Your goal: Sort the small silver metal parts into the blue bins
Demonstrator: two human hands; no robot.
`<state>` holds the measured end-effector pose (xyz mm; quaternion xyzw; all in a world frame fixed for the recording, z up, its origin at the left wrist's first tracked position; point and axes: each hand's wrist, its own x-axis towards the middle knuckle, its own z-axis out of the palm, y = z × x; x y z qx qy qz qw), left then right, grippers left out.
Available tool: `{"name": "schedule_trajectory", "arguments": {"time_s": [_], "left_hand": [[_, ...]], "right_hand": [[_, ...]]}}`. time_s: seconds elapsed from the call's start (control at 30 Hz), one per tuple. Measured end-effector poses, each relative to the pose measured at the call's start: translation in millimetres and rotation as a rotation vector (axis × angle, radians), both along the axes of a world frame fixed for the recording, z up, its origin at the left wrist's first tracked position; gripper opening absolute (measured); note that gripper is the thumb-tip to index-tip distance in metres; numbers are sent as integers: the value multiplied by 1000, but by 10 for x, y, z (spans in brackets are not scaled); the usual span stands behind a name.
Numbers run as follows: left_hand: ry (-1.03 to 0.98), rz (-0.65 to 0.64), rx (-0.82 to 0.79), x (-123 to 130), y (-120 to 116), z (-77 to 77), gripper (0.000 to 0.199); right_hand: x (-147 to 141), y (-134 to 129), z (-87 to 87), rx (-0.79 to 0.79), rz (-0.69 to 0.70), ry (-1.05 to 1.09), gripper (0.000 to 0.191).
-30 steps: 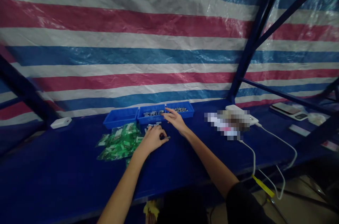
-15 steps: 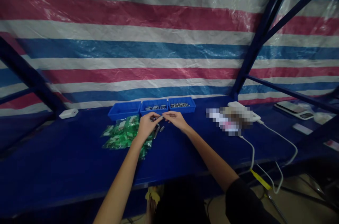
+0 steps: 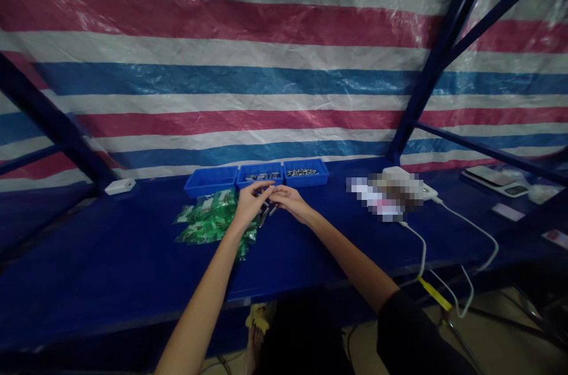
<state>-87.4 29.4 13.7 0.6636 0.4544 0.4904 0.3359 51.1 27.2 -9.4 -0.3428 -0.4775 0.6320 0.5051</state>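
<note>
My left hand and my right hand meet in front of the blue bins, their fingertips pinched together. Whatever they hold between them is too small and too covered to name. Below the fingers, several small metal cylinders lie on the table. Left of my left hand is a pile of green-printed clear plastic packets, partly behind my wrist. Just beyond the hands, the middle blue bin holds metal cylinders and the right blue bin holds small shiny metal parts. The left blue bin shows no contents.
On the blue table a white box-shaped device sits at the left. A white power strip, white cables, a blurred-out patch and a scale are at the right. Blue frame posts stand before the striped sheet.
My fingers have drawn closer together and now cover the small metal piece seen between them before. The view has shifted slightly.
</note>
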Motion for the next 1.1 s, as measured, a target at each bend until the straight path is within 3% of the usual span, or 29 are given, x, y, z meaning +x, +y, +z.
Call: {"name": "schedule_trajectory", "arguments": {"time_s": [0.13,0.27,0.47,0.57,0.63,0.8,0.93,1.1], "left_hand": [[14,42,79,5,-15,32,35],[157,118,173,-44,-36,74,33],[578,186,193,-128,-54,76,37],[851,144,128,-145,-75,65,38],[932,95,73,-133,-98,61,35],[932,-28,48,-31,-188,56,19],[882,-120,76,-15,-189,45,22],[828,0,152,-94,-93,47,32]], "right_hand": [[8,3,22,34,-30,-19,31],[13,27,17,46,-20,-50,35],[40,144,-67,13,-117,-107,23],[104,237,-119,4,-224,-98,22],[152,286,-146,7,-290,-102,24],[233,322,-178,58,-364,-114,29],[224,300,-136,74,-425,-148,29],[193,286,-96,121,-382,-180,23]]}}
